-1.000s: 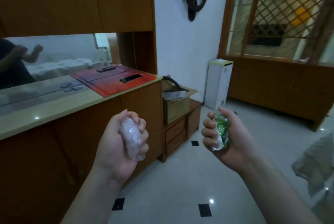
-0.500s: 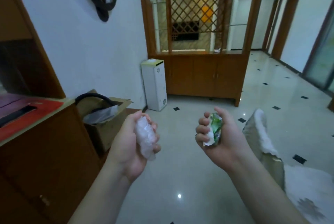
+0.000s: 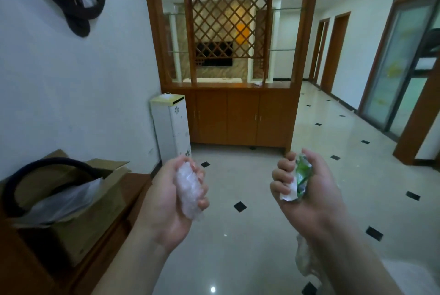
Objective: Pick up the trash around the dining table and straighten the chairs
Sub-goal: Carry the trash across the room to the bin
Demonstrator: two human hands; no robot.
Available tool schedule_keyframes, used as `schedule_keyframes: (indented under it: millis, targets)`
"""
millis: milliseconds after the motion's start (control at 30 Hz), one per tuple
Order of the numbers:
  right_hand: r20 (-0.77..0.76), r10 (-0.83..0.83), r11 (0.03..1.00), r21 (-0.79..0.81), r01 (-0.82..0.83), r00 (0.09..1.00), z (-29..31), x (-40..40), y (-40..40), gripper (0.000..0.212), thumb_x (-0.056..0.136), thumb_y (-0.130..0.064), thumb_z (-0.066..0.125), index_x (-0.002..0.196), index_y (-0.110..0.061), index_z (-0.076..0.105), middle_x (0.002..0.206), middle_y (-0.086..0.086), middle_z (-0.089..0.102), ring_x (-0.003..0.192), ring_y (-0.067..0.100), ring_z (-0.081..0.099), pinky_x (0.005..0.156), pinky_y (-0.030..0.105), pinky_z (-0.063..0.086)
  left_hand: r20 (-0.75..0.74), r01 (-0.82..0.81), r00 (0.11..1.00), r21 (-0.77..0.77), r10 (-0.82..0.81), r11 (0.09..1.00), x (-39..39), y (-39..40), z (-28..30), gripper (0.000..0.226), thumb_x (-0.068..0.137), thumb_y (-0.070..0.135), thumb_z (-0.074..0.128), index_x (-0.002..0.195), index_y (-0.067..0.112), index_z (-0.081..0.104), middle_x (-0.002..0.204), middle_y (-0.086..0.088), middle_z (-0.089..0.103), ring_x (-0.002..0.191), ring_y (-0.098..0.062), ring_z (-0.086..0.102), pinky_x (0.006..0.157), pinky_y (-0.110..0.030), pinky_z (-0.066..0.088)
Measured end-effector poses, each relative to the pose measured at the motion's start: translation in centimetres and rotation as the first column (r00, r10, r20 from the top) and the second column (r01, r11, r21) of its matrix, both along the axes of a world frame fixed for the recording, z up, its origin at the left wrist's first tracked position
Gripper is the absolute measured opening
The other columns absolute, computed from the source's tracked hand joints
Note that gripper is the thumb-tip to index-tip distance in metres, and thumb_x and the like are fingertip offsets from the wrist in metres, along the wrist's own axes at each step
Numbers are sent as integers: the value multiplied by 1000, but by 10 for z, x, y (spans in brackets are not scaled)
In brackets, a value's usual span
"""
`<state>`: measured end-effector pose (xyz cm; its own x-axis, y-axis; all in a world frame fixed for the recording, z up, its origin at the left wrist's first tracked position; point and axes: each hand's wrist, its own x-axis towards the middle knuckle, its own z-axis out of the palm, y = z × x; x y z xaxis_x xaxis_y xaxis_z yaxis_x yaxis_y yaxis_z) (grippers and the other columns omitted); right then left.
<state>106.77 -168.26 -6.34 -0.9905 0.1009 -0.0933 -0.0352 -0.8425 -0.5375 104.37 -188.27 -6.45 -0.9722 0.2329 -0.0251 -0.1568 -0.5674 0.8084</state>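
Observation:
My left hand (image 3: 171,201) grips a crumpled wad of clear plastic wrap (image 3: 189,189), held palm up at chest height. My right hand (image 3: 307,195) grips a crumpled green and white wrapper (image 3: 300,179), fingers curled round it. Both hands are held out in front of me above the tiled floor, about a hand's width apart. No dining table or chair is plainly in view; a pale covered shape (image 3: 303,259) shows under my right forearm.
A tall white bin (image 3: 172,125) with a pale lid stands by the wall ahead. Behind it is a wooden lattice divider cabinet (image 3: 238,118). A cardboard box (image 3: 78,199) sits on a low wooden unit at left. Glossy tiled floor (image 3: 273,175) stretches toward a hallway on the right.
The view has swung right, away from the sideboard and toward the divider and white bin. Both hands keep their hold on the same trash.

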Motion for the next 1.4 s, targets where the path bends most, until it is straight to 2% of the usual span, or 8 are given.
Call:
schedule_keyframes:
  millis: [200, 300, 600, 800, 933, 1067, 1400]
  targets:
    - [-5, 1, 998, 59, 0, 1000, 6, -114, -20, 17, 85, -33, 54, 81, -16, 54, 64, -3, 45, 49, 8, 38, 40, 18, 29, -41, 0, 999, 39, 2, 999, -124, -28, 3, 16, 77, 31, 53, 76, 15, 49, 66, -2, 44, 46, -10, 39, 37, -20, 36]
    - [-4, 2, 997, 75, -1, 1000, 12, -160, -23, 17, 84, -32, 55, 83, -16, 53, 65, -2, 44, 49, 8, 38, 40, 18, 30, -55, 49, 997, 50, -46, 998, -180, -30, 12, 19, 88, 30, 47, 76, 15, 49, 65, -2, 43, 46, -10, 39, 37, -19, 36]
    - [17, -134, 984, 120, 131, 991, 11, -270, 39, 20, 87, -37, 54, 90, -17, 54, 67, -2, 47, 53, 7, 39, 43, 17, 30, -113, 193, 977, 123, -180, 973, -316, 23, 0, 21, 89, 30, 46, 76, 13, 48, 66, -3, 42, 45, -11, 37, 37, -20, 35]
    - [6, -185, 975, 129, 183, 983, -2, -348, 116, 20, 87, -38, 52, 86, -18, 53, 68, -3, 44, 53, 6, 36, 42, 17, 29, -136, 281, 954, 99, -267, 955, -415, 108, -8, 21, 89, 29, 45, 78, 12, 49, 68, -4, 44, 47, -11, 40, 38, -21, 37]
    - [12, -205, 976, 84, 203, 979, -9, -402, 178, 21, 87, -39, 53, 86, -18, 53, 68, -3, 44, 54, 7, 36, 43, 18, 28, -120, 300, 948, 42, -293, 953, -477, 186, 14, 21, 92, 31, 44, 82, 13, 51, 69, -4, 48, 50, -11, 45, 40, -21, 39]
    - [10, -215, 974, 76, 214, 977, -6, -452, 229, 21, 88, -38, 52, 87, -18, 52, 68, -2, 45, 55, 7, 36, 43, 18, 28, -175, 368, 914, -17, -365, 930, -518, 253, 33, 19, 85, 32, 49, 83, 13, 51, 69, -4, 49, 51, -11, 47, 41, -21, 40]
    - [15, -300, 952, 65, 298, 954, -12, -543, 325, 21, 89, -37, 52, 88, -17, 51, 67, -1, 44, 52, 9, 38, 40, 19, 30, -159, 474, 869, -5, -469, 880, -631, 366, 20, 18, 82, 30, 50, 82, 13, 51, 70, -3, 46, 51, -11, 44, 40, -20, 38]
